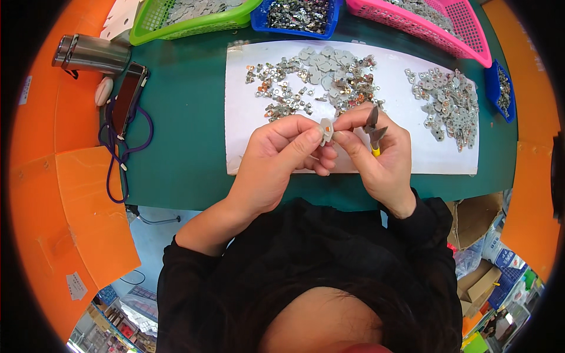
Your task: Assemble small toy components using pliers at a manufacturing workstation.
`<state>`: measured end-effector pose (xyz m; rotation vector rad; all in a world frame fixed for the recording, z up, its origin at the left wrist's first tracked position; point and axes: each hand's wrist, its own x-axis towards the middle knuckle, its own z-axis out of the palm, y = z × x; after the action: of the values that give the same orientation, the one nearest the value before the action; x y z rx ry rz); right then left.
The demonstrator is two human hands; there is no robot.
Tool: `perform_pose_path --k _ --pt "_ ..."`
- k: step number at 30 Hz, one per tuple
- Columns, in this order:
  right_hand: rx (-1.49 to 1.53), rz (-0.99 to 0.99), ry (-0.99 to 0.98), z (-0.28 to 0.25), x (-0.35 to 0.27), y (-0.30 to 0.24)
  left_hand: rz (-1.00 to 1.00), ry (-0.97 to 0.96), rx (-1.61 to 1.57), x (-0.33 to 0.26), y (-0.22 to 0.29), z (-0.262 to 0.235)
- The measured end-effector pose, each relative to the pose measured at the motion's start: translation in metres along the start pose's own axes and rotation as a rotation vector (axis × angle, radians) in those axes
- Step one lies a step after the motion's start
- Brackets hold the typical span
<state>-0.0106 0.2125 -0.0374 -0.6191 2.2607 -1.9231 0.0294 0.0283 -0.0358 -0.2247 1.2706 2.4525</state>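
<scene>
Between my left thumb and forefinger I pinch a small grey plate [326, 132] with an orange-coloured spot at its middle. My left hand [276, 156] is closed on it, over the near part of the white board [238, 141]. Closed too, my right hand [385, 162] meets the plate's right side with thumb and forefinger; whether it grips a tiny piece there I cannot tell. Tucked in that same hand are cutting pliers [375, 128], their dark jaws apart and pointing away from me, a bit of yellow handle showing. Beyond the hands lie loose grey plates [325, 63] and small metal parts [282, 106].
A heap of assembled-looking parts [450, 106] covers the board's right side. Along the back stand a green basket [194, 32], a blue tray [294, 32] and a pink basket [421, 35]. A smaller blue bin [500, 97], a steel flask [97, 54] and a corded phone [126, 100] flank them.
</scene>
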Motion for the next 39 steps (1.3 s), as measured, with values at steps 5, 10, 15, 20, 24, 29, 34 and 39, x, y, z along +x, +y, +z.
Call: perform_pose_path --k 5,10,15,20,24,29,34,39 --pt "-0.036 -0.078 -0.015 -0.003 0.002 -0.002 0.241 0.053 0.272 0.0 -0.003 0.004" --pt "-0.05 -0.145 -0.038 -0.007 0.004 -0.001 0.874 0.14 1.088 0.004 0.002 0.001" --pt "-0.092 -0.275 0.058 -0.007 0.004 0.002 1.156 0.085 1.237 0.006 0.003 -0.006" --pt "-0.125 -0.286 0.013 -0.008 0.002 0.003 1.327 0.037 1.359 0.004 0.003 -0.012" --pt "-0.135 -0.329 -0.017 -0.008 0.002 0.003 1.303 0.003 1.418 0.0 0.004 -0.012" --pt "-0.152 -0.351 0.001 -0.007 0.003 0.003 1.358 -0.008 1.434 0.002 0.0 -0.013" --pt "-0.148 -0.383 0.086 -0.004 0.007 0.003 1.362 -0.022 1.398 0.005 -0.001 -0.015" --pt "-0.185 -0.395 0.074 -0.005 0.006 0.002 1.355 -0.052 1.373 0.004 0.002 -0.015"
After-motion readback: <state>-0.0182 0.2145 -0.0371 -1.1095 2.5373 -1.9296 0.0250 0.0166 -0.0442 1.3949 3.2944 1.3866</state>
